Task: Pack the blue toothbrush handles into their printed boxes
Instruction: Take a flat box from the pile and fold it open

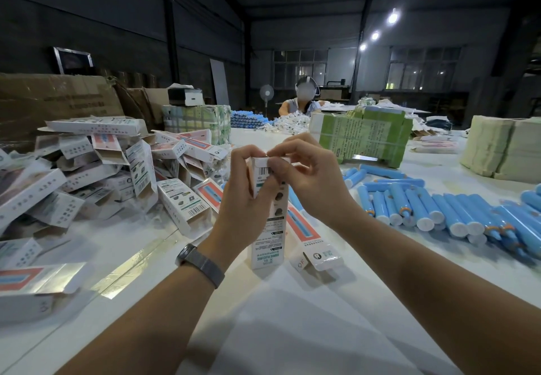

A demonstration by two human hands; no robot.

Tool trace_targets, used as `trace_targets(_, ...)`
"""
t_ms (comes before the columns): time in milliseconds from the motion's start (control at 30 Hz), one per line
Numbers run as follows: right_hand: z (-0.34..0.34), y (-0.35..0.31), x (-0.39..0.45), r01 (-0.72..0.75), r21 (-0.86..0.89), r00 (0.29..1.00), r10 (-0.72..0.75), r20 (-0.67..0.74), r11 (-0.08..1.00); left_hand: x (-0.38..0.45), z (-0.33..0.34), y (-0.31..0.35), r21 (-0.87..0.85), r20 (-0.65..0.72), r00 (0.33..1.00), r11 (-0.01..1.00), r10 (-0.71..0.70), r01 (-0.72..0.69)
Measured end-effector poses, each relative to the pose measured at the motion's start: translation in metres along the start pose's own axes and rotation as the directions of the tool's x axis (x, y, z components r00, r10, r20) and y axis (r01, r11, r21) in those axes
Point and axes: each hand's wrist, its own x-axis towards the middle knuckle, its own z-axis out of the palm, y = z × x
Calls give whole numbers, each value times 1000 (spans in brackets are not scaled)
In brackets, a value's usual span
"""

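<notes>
You are standing one printed box [265, 228] upright on the white table [292, 316], near the middle of the scene. Your left hand [246, 199] wraps its curled fingers around the upper part of the box, and your right hand [310, 181] pinches the top flap with fingers and thumb, as if pressing it closed (whether a handle is already inside cannot be seen). Just right of it lies another printed box [307, 237] flat on the table, its near end flap open. To the left, a large loose pile of boxes [102, 175] sprawls across the table, many with open flaps, so it is hard to say which are filled. To the right, many blue toothbrush handles [439, 210] lie in rough rows, not yet boxed. Judging from that spread of loose handles, most of the packing is left to do, and the box in your hands looks close to finished. Farther away sit bundled stacks of green printed sheets [363, 137], more blue handles, and a second person [301, 102] seated at the far end.
</notes>
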Motion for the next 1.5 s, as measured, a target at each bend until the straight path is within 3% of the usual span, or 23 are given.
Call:
trace_targets(100, 0, -1, 1, 6, 13, 1000, -6, -1, 1000, -2, 0, 7, -55, -22, 1000, 998, -23, 21)
trace_targets(300, 5, -1, 0, 52, -42, 998, -54, -33, 998, 2, 2, 15, 64, -141, 990, 998, 16, -7)
trace_targets(467, 7, -1, 0, 72, -123, 995, -79, -53, 990, 3, 4, 13, 112, -156, 987, 994, 30, -12)
trace_targets(833, -3, -6, 8, 41, -208, 998, -49, -31, 977, -3, 4, 0, 75, -15, 999, 996, 44, -43)
trace_targets(1133, -13, -12, 16, -18, -171, 996, 34, 88, 985, -3, 4, -1, 101, -9, 997, 992, 81, -80)
trace_targets(1500, -5, -13, 10, -6, -175, 999, 12, 33, 985, -1, 3, 1, 141, -44, 996, 988, 73, -66)
